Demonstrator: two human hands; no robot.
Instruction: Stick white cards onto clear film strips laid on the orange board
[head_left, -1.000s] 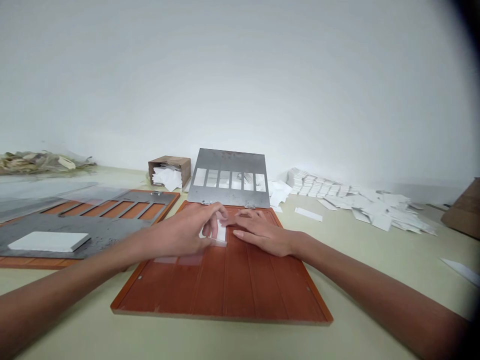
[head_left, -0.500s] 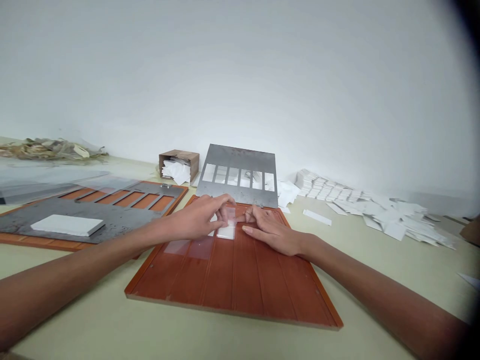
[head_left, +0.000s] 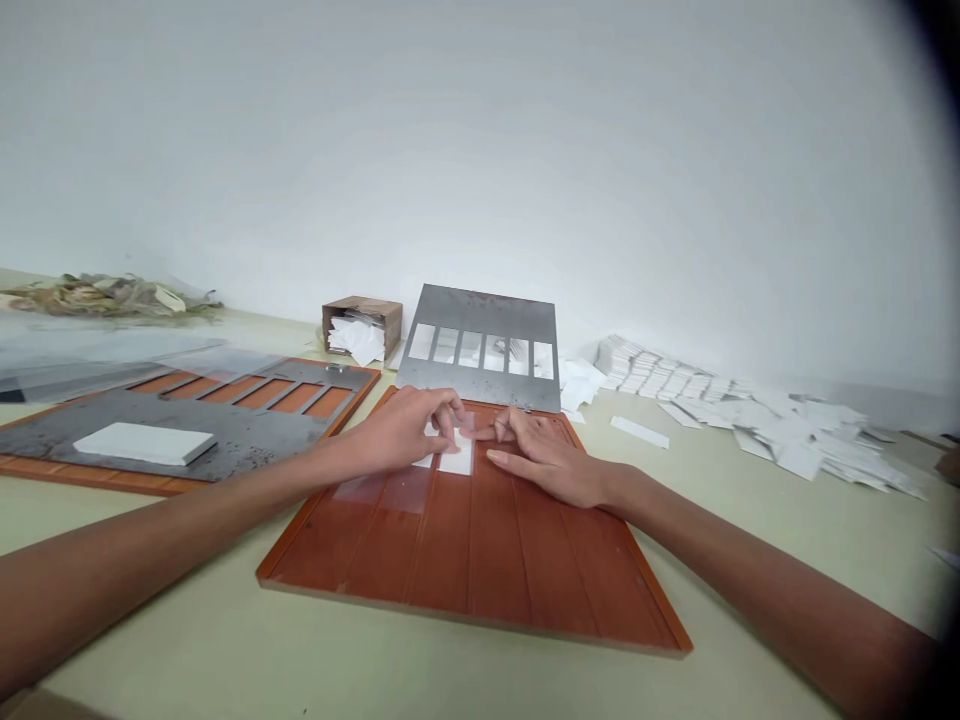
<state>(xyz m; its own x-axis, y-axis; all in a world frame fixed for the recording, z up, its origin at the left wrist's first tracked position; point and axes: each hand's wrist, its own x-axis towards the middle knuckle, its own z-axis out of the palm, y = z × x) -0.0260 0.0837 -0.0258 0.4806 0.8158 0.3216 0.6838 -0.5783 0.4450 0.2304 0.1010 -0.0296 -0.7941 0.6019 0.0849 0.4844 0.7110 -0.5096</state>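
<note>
An orange-brown grooved board (head_left: pixel 480 545) lies on the table before me, with a hinged grey metal stencil plate (head_left: pixel 480 345) standing open at its far edge. My left hand (head_left: pixel 405 430) pinches the top of a small white card (head_left: pixel 456 457) that lies on the board's third strip. My right hand (head_left: pixel 544 455) rests beside it, fingertips pressing the card's upper right corner. Two clear film pieces (head_left: pixel 386 488) lie on the strips to the left of the card.
A second board under a closed grey stencil (head_left: pixel 187 425) lies at left with a white card stack (head_left: pixel 146 442) on it. A small cardboard box (head_left: pixel 361 328) of white cards stands behind. Loose and stacked white cards (head_left: pixel 750 420) spread at right. Clear sheets (head_left: pixel 90 360) lie far left.
The white card has gone from tilted up between my fingers to lying flat on the board. Both hands shifted slightly toward the board's far edge; the view moved a little.
</note>
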